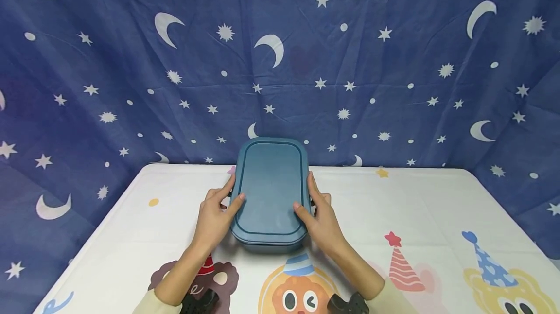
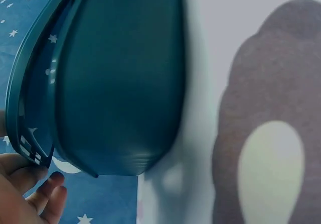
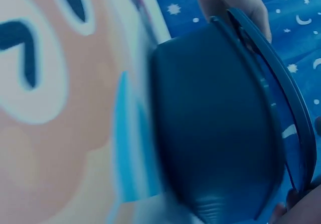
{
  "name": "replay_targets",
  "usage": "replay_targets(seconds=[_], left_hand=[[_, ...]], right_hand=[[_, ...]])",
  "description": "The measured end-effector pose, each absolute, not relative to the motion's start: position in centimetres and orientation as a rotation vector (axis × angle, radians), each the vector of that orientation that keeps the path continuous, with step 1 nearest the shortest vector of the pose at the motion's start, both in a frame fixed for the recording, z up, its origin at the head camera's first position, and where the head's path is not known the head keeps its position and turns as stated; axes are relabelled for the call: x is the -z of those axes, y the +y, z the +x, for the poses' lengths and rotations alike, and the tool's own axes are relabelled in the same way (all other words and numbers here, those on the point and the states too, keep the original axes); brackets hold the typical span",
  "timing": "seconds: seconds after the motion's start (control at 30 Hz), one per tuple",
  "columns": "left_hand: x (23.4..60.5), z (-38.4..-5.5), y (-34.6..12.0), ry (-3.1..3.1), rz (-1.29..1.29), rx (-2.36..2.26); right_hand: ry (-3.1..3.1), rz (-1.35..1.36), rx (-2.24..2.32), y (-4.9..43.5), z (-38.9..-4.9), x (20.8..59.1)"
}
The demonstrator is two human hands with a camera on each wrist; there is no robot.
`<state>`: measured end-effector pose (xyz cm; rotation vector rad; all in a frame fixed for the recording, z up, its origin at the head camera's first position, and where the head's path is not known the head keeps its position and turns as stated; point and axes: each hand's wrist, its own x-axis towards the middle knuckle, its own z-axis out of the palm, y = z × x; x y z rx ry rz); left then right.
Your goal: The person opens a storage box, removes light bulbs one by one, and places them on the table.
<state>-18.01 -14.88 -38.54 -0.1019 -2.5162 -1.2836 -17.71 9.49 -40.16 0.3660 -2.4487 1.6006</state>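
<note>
A blue-grey rectangular lid (image 1: 271,187) with rounded corners is held over a matching box (image 1: 272,249) on the table. My left hand (image 1: 213,219) grips the lid's left edge, thumb on top and fingers beneath. On the opposite edge my right hand (image 1: 323,221) holds it the same way. In the left wrist view a gap shows between the lid (image 2: 16,93) and the box (image 2: 120,78). The right wrist view also has the lid (image 3: 296,98) apart from the box's rim (image 3: 268,108). The lid hides the inside of the box from above.
A white tablecloth (image 1: 148,231) with printed cartoon animals and party hats covers the table. Behind it hangs a dark blue curtain (image 1: 302,61) with moons and stars, close to the table's far edge.
</note>
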Motion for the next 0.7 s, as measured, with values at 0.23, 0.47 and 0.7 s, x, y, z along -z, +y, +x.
replay_targets(seconds=[0.23,0.47,0.7], left_hand=[[37.8,-17.8,-15.6,-2.422,-0.119,1.350],[37.4,-17.6,-16.9,-2.311,-0.099,1.405],[37.0,-17.4,-18.3,-2.290,-0.091,1.418]], right_hand=[[-2.362,0.474,-1.735,8.9,-18.0,39.0],[-2.345,0.529,-1.881,7.6,-17.2,37.0],[-2.357,0.499,-1.883,5.8,-16.1,34.2]])
